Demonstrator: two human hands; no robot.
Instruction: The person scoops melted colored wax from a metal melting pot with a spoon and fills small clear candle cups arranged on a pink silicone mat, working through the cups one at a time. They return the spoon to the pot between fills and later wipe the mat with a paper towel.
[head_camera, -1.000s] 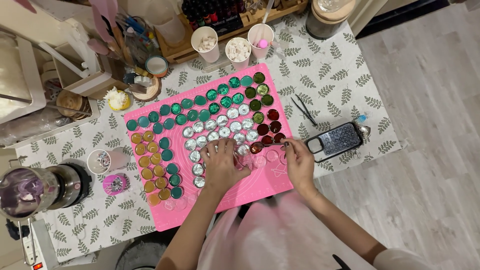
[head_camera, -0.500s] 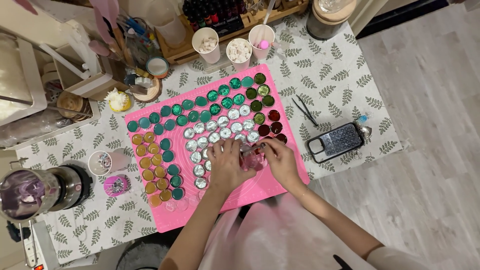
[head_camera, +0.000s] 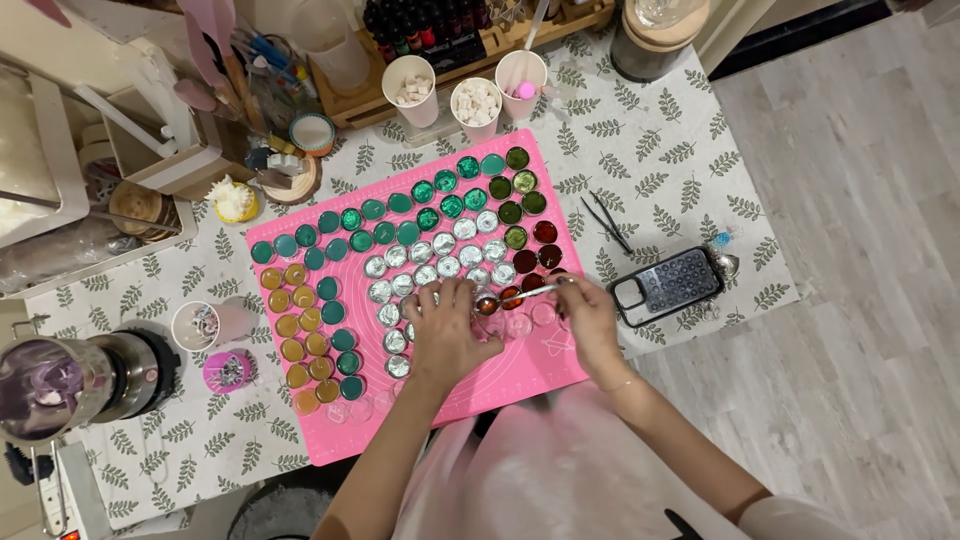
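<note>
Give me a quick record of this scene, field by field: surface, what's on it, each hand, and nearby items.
surface: pink mat on a leaf-print cloth
on mat: rows of small round tins in teal, green, silver, gold and red
left hand: resting on the silver tins
right hand: holding a small spoon over a tin
nearby: phone, tweezers, paper cups
</note>
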